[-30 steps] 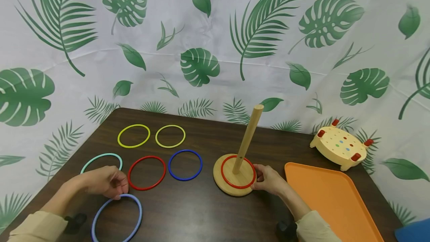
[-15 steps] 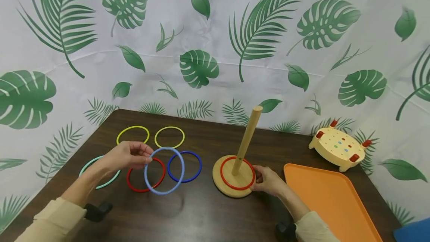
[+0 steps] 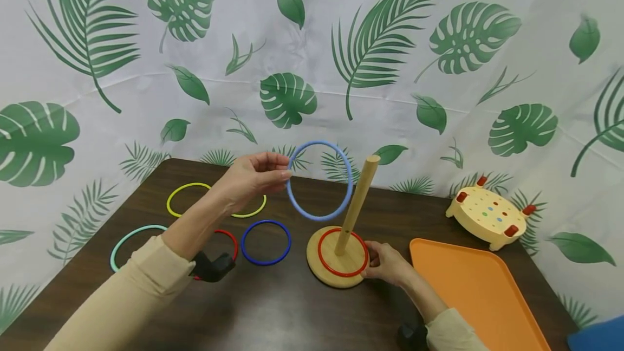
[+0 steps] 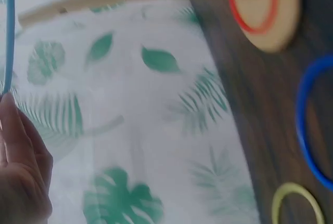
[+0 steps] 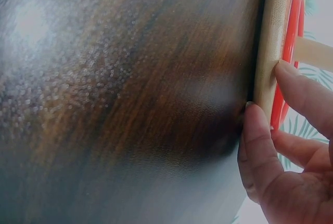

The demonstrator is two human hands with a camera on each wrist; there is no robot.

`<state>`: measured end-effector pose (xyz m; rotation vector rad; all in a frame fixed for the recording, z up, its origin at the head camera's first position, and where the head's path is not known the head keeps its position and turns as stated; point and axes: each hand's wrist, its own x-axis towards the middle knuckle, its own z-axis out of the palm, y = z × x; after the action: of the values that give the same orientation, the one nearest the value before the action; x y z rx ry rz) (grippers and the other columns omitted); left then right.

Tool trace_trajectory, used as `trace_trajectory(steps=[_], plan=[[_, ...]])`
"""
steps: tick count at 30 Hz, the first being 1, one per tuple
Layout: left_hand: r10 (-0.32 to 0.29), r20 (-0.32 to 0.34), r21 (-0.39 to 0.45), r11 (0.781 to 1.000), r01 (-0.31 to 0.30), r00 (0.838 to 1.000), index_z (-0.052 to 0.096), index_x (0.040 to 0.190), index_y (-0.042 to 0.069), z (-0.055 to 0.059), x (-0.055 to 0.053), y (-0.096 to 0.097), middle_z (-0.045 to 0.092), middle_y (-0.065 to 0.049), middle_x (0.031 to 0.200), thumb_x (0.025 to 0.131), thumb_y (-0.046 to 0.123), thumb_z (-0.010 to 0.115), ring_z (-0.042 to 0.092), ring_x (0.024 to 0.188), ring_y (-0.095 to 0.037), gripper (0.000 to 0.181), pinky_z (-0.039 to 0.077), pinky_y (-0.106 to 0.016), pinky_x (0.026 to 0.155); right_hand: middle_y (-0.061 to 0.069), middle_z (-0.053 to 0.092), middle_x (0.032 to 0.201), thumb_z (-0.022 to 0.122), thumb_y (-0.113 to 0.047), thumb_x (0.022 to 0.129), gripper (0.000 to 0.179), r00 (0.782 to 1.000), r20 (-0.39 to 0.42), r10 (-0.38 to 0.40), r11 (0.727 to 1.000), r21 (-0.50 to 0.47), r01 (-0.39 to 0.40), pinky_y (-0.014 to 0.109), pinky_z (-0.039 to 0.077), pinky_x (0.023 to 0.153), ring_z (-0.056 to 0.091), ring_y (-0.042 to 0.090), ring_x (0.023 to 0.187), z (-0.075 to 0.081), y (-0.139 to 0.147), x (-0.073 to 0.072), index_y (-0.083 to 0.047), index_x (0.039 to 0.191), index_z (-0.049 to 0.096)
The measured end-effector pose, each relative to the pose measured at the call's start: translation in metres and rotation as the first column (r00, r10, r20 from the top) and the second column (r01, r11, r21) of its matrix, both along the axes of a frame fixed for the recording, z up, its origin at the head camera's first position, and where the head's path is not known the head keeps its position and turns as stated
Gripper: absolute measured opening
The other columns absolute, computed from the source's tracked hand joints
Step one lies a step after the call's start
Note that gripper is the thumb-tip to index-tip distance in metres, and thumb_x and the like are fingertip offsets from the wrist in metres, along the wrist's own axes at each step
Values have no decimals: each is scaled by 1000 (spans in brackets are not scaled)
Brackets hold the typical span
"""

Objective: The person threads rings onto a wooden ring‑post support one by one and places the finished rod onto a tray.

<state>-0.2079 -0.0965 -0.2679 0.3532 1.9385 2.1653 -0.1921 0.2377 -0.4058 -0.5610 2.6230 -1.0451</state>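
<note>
Light-blue ring [image 3: 319, 143] hangs in the air, tipped up on edge, between the left hand [image 3: 253, 180] and the wooden post [image 3: 358, 199]. From the left, a mint ring [image 3: 146, 227] and a yellow ring [image 3: 169, 197] lie on the tabletop [image 3: 292, 318], partly behind the left arm; a red ring [image 3: 236, 242], a pale-yellow ring [image 3: 255, 212] and a dark-blue ring [image 3: 265, 264] follow. Left thumb and fingers are closed in a pinch at the light-blue ring's left edge, so its loop extends to the right of that grip. Its right edge appears alongside the post in the head view; contact cannot be told, but the post is not through it. The post's long axis rises from the round wooden base [image 3: 312, 256], where a second red ring [image 3: 343, 274] encircles its foot. The left hand is nearer the post's top; the right hand [image 3: 387, 264] is low, its grip pinched on the base's right edge. Farther right are an orange tray [image 3: 468, 286] and a cream pegged board [image 3: 487, 211].
</note>
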Motion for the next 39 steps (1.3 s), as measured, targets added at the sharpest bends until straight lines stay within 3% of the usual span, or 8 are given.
trace_trajectory(steps=[7,12,16,20,30,34,39], plan=[[-29,12,96,995,28,999,57,111,-3,12,-6,46,61,0,84,87,-2,62,64,73,-6,25,56,-20,68,15,66,89,78,0,71,67,1000,9,-22,1000,23,22,36,55,73,62,22,81,-1,0,0,21,124,44],[-45,52,101,994,40,998,56,115,-6,8,-13,69,61,2,82,88,-3,60,63,72,-6,27,55,-19,67,17,67,90,77,0,71,65,1000,9,-6,1000,7,6,38,55,73,62,23,82,-1,-1,0,21,123,45],[-47,105,100,994,36,993,56,115,-6,-2,-21,81,63,2,81,89,-2,60,64,69,-5,27,55,-18,66,18,67,91,77,1,71,63,1000,9,3,1000,-11,-3,37,55,73,62,23,81,-2,-3,0,21,122,46],[-34,167,59,998,25,985,59,112,-4,-23,-28,86,64,2,78,88,0,62,63,66,-5,25,54,-17,63,17,66,90,77,2,71,63,1000,9,-2,1000,-17,2,35,55,72,62,23,81,-2,-2,0,21,122,45],[83,281,-110,993,-54,956,62,106,-9,-101,-32,82,65,-1,72,84,-3,65,62,61,-6,24,57,-25,65,16,66,86,77,1,70,56,1000,-14,-2,1000,-22,1,36,55,72,63,24,80,-1,-1,0,17,117,51],[110,305,-154,986,-64,946,63,104,-9,-120,-31,83,66,-2,71,83,-4,66,61,59,-7,22,56,-23,60,13,66,85,77,1,70,50,1000,-16,-6,1000,-22,5,37,55,71,61,22,79,-1,0,0,14,112,55],[148,304,-220,972,-82,941,65,100,-7,-133,-30,84,65,-3,73,82,-4,65,59,61,-8,17,56,-23,59,14,66,85,77,1,70,56,1000,-26,7,1000,-26,-8,39,55,72,61,22,79,-2,1,-1,18,117,51]])
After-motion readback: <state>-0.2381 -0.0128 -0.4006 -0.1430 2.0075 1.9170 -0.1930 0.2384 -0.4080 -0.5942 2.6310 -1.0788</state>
